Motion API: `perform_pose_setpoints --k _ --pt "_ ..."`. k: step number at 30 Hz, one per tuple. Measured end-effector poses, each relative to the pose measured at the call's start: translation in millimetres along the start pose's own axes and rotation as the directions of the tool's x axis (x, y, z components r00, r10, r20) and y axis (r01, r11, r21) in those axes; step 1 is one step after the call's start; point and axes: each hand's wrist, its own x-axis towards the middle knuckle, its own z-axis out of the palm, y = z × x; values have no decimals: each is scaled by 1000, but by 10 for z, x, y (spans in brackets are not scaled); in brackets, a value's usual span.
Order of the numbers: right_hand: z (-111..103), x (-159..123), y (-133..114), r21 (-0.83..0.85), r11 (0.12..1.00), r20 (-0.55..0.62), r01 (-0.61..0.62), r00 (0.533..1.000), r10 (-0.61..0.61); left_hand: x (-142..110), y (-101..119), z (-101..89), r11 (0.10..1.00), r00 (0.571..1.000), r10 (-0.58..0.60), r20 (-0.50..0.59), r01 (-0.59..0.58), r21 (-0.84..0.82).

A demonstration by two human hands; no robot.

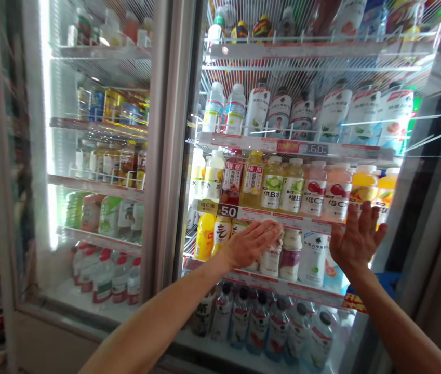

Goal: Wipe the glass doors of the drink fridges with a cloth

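My left hand (253,243) reaches in front of a lower shelf of a drinks fridge, fingers stretched out and close together. Its fingertips overlap the top of a white bottle with a red label (270,261); whether they touch it I cannot tell. Beside that stands a white bottle with a purple band (291,257). My right hand (356,236) is raised further right with its fingers spread, holding nothing visible. Behind it are a pink drink bottle (338,192) and an orange drink bottle (362,187). A large white-labelled bottle (312,259) stands between the hands.
A metal frame post (168,150) divides this fridge from another at the left, stocked with cans and bottles (103,278). Price strips (259,214) edge the shelves. Dark-capped bottles (259,322) fill the bottom; tall bottles (335,114) line an upper shelf.
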Motion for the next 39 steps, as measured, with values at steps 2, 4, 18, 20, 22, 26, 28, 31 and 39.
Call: perform_pose_setpoints --k 2,4,18,20,22,26,28,31,39 --pt "-17 -12 -4 -11 1000 8 7 1000 -7 -64 -99 -54 999 999 -37 -26 37 9" --pt "-27 -22 -20 -24 1000 20 -8 1000 8 -154 -339 -138 945 931 -313 -186 326 40" --pt "11 -113 -22 -41 999 31 1 1000 1 -636 -225 -232 854 832 -496 -249 519 34" --pt "16 -119 -20 -37 999 19 2 1000 -1 -685 -48 -196 933 925 -351 -142 359 29" --pt "18 -130 -11 -39 999 7 6 1000 -6 -724 180 -144 999 999 -25 28 26 -22" --pt "11 -165 3 -54 998 9 22 1000 -21 -717 53 -158 999 999 -30 30 31 -33" --pt "10 -178 0 -58 998 15 17 1000 -16 -684 -171 -193 927 919 -367 -142 374 27" --pt "10 -185 -7 -53 999 23 8 1000 -6 -671 -131 -176 879 864 -459 -207 475 32" --pt "9 -200 14 -72 997 19 26 1000 -24 -535 -77 -165 997 997 -71 -32 70 -30"
